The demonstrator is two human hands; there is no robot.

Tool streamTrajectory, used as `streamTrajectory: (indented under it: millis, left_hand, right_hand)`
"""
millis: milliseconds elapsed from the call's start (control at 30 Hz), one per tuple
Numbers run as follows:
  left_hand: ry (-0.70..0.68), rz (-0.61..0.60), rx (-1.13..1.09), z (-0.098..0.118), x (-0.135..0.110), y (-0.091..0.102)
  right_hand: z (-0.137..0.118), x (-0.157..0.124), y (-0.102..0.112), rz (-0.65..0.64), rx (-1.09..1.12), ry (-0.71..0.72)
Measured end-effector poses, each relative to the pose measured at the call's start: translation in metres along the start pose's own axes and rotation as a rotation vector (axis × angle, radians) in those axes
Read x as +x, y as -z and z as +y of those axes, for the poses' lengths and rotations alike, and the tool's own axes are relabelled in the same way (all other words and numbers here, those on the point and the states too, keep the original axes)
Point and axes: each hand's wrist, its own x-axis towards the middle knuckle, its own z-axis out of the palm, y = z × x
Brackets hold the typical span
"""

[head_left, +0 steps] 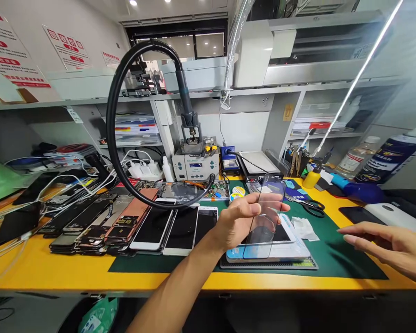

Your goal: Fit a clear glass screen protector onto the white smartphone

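Left hand (238,217): my thumb and fingers clamped on a clear glass (258,240), held tilted above a phone (287,234) that lies on a box (300,252). Right hand (391,243): index and thumb slightly apart, over the right end of the green mat (336,259). Right of the box, a tissue (305,229); scissors (315,208) beyond. Left of my left wrist, white-edged phones (182,231) side by side, then stacked phone parts (125,222).

A yellow workbench (55,268) is partly covered by a green mat (346,261), on which scissors (306,203) and a crumpled white tissue (304,229) are laid; stacked phone parts (122,231) are lined up at left.
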Motion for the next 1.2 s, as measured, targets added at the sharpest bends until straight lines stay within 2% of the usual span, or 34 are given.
streamTrajectory:
  millis: [67, 133, 233, 300, 433, 533, 667, 800, 900, 1067, 1200]
  left_hand:
    - [0.004, 0.006, -0.003, 0.0, -0.002, -0.002]
    - [-0.011, 0.028, -0.02, 0.002, -0.004, -0.006]
    - [-0.061, 0.131, -0.039, 0.008, -0.007, -0.01]
    - [-0.076, 0.204, -0.06, 0.011, -0.005, -0.011]
    - [-0.079, 0.284, -0.096, 0.014, -0.002, -0.011]
    - [-0.055, 0.318, -0.109, 0.013, -0.003, -0.012]
    - [-0.054, 0.359, -0.125, 0.013, -0.005, -0.012]
    - [-0.05, 0.381, -0.116, 0.014, -0.004, -0.009]
    - [-0.062, 0.389, -0.109, 0.015, -0.003, -0.005]
    - [-0.058, 0.389, -0.116, 0.018, -0.004, 0.001]
    - [-0.057, 0.378, -0.141, 0.019, -0.006, -0.001]
  right_hand:
    - [-0.006, -0.004, 0.005, -0.054, 0.058, -0.081]
    - [-0.014, -0.007, 0.012, -0.041, 0.058, -0.139]
    - [-0.019, -0.008, 0.028, -0.024, 0.055, -0.167]
    - [-0.013, -0.005, 0.042, 0.066, 0.008, -0.151]
    - [0.007, 0.009, 0.067, 0.228, -0.074, -0.283]
    - [0.016, 0.034, 0.079, 0.25, -0.145, -0.337]
    - [0.019, 0.091, 0.087, 0.167, -0.193, -0.385]
    - [0.02, 0.154, 0.079, 0.067, -0.184, -0.452]
    - [0.02, 0.187, 0.065, 0.019, -0.14, -0.499]
    - [0.029, 0.209, 0.056, 0.022, 0.012, -0.519]
    - [0.044, 0.201, 0.076, 0.063, 0.215, -0.493]
